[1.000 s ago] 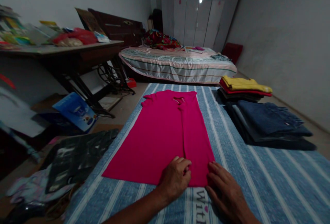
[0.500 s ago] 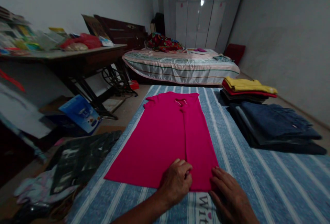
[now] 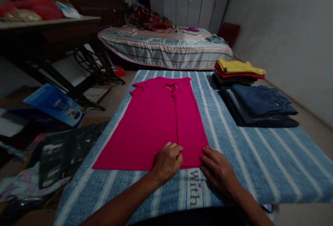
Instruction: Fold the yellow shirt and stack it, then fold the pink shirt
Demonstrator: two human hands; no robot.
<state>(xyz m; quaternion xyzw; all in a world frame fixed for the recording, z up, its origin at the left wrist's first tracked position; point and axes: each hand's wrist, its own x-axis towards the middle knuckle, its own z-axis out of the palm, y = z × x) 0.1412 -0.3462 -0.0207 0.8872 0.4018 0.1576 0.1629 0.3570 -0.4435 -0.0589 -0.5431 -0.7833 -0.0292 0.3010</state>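
The likeliest trouble is the folded strip along the right of the bright pink, short-sleeved knit shirt losing its straight line: should the left hand drag or lift unevenly, its free edge could skew from collar to hem. The soft-looking knit might also bunch at the bottom if the right hand pushes inward, and a heavy palm could ruck the blue cloth with white stripes that drapes the desk (its printed word "With" shows just below the hem). The shirt lies flat on that cloth, spreading away from both hands, collar at the far end. The left hand's fingers are curled in at the hem, against the strip's inner edge; whether they pinch fabric I cannot tell. The right hand's fingers are loosely extended, palm down, tips touching the outer folded edge near the lower corner, with no grip visible. Between the two hands lies the strip's near end. The stack of folded dark blue denim sits well apart, beyond the right hand.
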